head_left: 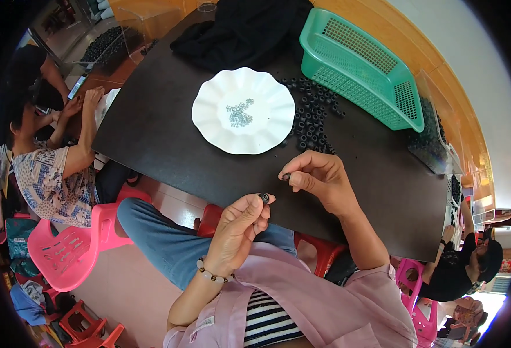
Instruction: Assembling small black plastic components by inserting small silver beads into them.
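Between thumb and fingertips, my left hand (pixel 237 229) grips a small black cylindrical cap (pixel 264 198), its round end with a pale ring facing up. Just above and to the right, my right hand (pixel 320 178) pinches a small dark piece (pixel 286 176), mostly covered by the fingertips. The two pieces are apart, over the near edge of the dark table (pixel 168 133). Beyond my hands stands a white scalloped plate (pixel 209 110) with a cluster of tiny clear rings (pixel 241 113) on it. Many loose black caps (pixel 313 119) lie spread to the plate's right.
A green plastic basket (pixel 357 78) stands at the back right, with a clear bin (pixel 435 145) of black parts beyond it. Black cloth (pixel 238 35) lies behind the plate. One person (pixel 52 174) sits at left near a pink chair (pixel 64 255); another person (pixel 458 267) is at right.
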Tool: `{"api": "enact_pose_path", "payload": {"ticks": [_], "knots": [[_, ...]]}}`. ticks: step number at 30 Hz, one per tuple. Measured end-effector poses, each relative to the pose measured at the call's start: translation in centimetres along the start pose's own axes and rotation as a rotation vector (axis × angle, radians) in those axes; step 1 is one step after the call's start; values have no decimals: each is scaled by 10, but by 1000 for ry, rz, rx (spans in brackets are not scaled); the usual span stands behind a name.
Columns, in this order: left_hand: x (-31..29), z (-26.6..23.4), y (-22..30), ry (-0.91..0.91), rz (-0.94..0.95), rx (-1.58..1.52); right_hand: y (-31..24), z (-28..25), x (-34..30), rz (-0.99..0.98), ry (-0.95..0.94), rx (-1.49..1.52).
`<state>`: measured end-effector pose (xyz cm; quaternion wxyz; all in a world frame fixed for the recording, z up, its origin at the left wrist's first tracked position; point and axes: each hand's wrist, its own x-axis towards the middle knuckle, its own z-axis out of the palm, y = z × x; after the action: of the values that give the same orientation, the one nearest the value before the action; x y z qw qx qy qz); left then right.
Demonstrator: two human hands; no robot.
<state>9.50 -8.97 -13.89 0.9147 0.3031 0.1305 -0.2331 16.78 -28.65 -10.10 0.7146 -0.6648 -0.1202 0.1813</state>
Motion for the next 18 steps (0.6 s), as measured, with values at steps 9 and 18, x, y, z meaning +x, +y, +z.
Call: {"api": "enact_pose_path", "payload": {"ticks": [9, 18], "knots": [[2, -4, 1, -52, 35, 55, -2, 10, 0, -116, -61, 18], [19, 12, 5, -117, 136, 229, -26, -12, -7, -404, 35, -294]]}}
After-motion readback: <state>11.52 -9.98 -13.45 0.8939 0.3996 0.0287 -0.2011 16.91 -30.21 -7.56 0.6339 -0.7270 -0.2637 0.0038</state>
